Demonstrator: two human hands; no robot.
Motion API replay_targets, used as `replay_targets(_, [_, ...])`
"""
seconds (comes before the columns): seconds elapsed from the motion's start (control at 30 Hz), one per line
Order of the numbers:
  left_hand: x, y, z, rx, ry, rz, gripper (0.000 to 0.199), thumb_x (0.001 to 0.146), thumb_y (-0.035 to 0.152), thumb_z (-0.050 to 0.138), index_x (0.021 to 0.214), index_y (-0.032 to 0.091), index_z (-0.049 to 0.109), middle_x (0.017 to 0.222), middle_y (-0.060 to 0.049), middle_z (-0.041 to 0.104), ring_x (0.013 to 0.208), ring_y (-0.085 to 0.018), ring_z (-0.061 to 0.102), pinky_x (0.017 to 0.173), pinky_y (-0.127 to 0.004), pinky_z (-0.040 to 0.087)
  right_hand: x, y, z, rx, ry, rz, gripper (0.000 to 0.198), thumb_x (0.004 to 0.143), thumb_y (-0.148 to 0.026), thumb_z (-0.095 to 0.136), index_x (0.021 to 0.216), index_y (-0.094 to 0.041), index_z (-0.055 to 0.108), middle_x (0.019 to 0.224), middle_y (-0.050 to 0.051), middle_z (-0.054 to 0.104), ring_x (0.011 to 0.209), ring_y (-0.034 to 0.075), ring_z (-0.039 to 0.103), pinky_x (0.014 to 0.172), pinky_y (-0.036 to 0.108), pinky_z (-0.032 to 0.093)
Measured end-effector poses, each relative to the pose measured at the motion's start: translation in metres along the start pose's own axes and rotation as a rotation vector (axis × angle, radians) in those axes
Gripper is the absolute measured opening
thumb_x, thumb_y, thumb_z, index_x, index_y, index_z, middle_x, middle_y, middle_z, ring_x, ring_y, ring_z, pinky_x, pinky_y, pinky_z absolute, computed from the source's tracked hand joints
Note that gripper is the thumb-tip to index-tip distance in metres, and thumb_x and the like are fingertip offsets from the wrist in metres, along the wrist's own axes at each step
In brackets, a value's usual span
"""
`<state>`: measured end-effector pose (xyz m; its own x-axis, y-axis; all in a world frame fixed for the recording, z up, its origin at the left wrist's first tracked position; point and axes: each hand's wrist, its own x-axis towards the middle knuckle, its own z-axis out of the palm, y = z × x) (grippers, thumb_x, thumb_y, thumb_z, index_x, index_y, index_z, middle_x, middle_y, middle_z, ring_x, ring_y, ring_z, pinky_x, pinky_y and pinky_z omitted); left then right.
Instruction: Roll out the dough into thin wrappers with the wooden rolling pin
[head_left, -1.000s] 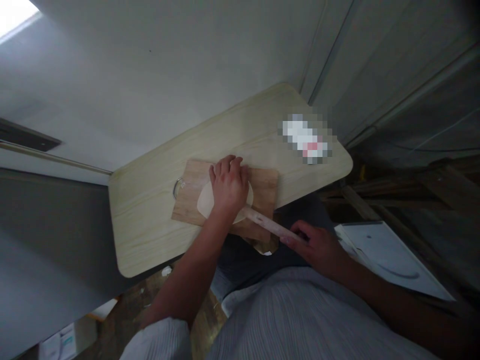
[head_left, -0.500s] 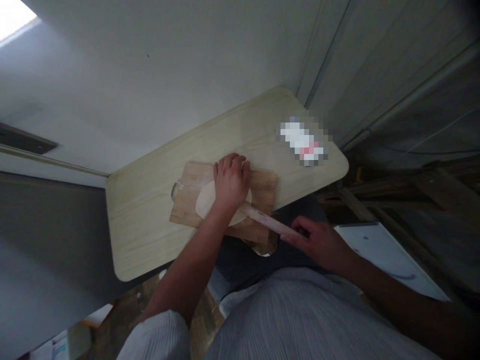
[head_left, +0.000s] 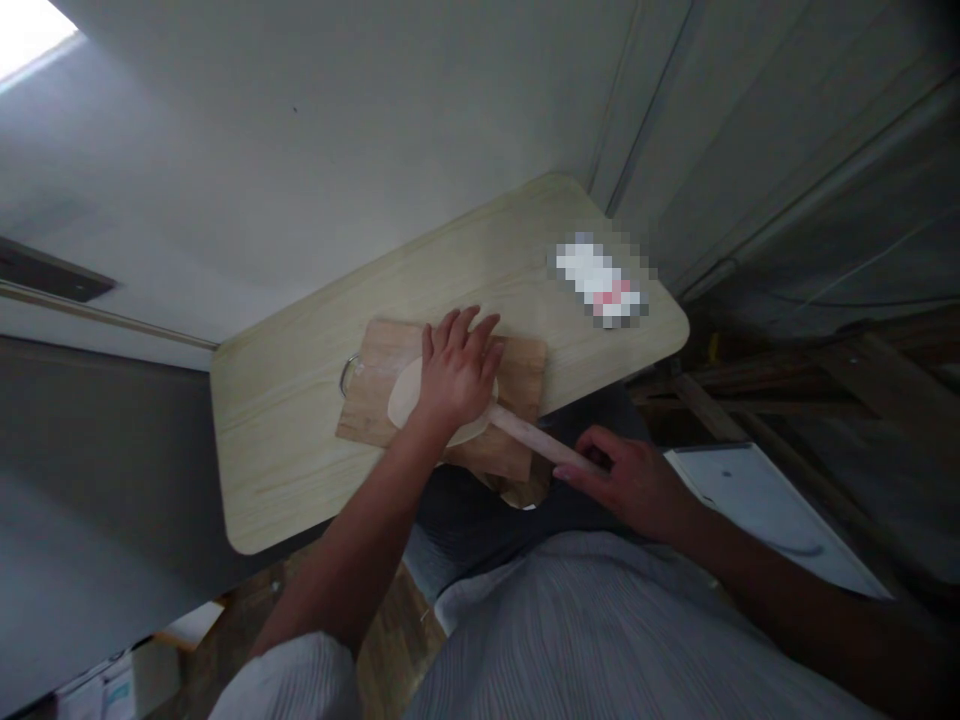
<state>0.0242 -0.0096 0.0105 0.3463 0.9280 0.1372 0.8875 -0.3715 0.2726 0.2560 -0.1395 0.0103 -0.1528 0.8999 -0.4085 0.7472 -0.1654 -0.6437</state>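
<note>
1. Just off the cutting board's (head_left: 517,375) right edge, the right hand (head_left: 634,482) has thumb and fingers closed around a rolling pin (head_left: 536,438).
2. The pin slants onto the board, its far end hidden.
3. Mid-board lies flat dough (head_left: 405,392); over it, the left hand (head_left: 459,375) has fingers spread, unclenched.
4. Beyond the board, rightward, a pixelated item (head_left: 600,280) lies on the table (head_left: 277,440).

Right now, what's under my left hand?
Pale dough on the wooden board. The left hand hides part of the dough, and whether the rolling pin continues underneath can't be seen.
</note>
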Motion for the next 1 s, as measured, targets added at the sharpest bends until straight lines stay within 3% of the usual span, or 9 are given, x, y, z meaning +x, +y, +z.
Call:
replay_targets(0.4, [0.039, 0.014, 0.011, 0.039, 0.013, -0.020, 0.045, 0.103, 0.047, 0.035, 0.142, 0.028, 0.049, 0.152, -0.008, 0.048, 0.142, -0.028, 0.037, 0.120, -0.057, 0.020, 0.006, 0.015, -0.012, 0.072, 0.074, 0.001, 0.042, 0.094, -0.061, 0.051, 0.087, -0.023, 0.066, 0.074, 0.000, 0.069, 0.063, 0.015, 0.061, 0.060, 0.028, 0.040])
replay_targets(0.6, [0.021, 0.011, 0.004, 0.012, 0.009, -0.041, 0.044, 0.104, 0.045, 0.034, 0.140, 0.028, 0.051, 0.150, -0.008, 0.051, 0.140, -0.028, 0.039, 0.119, -0.056, 0.022, 0.001, 0.008, -0.004, -0.009, 0.049, -0.002, 0.042, 0.092, -0.062, 0.054, 0.085, -0.023, 0.065, 0.071, 0.001, 0.067, 0.064, 0.017, 0.062, 0.058, 0.028, 0.038])
replay_targets(0.83, [-0.012, -0.001, -0.002, -0.007, 0.004, -0.052, 0.044, 0.104, 0.046, 0.034, 0.140, 0.030, 0.052, 0.152, -0.008, 0.049, 0.141, -0.031, 0.039, 0.118, -0.059, 0.022, -0.005, 0.003, 0.014, -0.095, 0.020, -0.098, 0.033, 0.092, -0.054, 0.056, 0.090, -0.023, 0.065, 0.077, 0.003, 0.071, 0.069, 0.020, 0.066, 0.060, 0.030, 0.039])
replay_targets(1.0, [-0.005, 0.000, 0.002, -0.011, 0.017, -0.068, 0.043, 0.103, 0.046, 0.036, 0.140, 0.030, 0.053, 0.153, -0.008, 0.047, 0.142, -0.032, 0.037, 0.118, -0.062, 0.020, -0.002, 0.003, 0.008, -0.029, 0.039, -0.073, 0.030, 0.091, -0.053, 0.059, 0.093, -0.024, 0.066, 0.078, 0.003, 0.072, 0.069, 0.019, 0.066, 0.061, 0.030, 0.042])
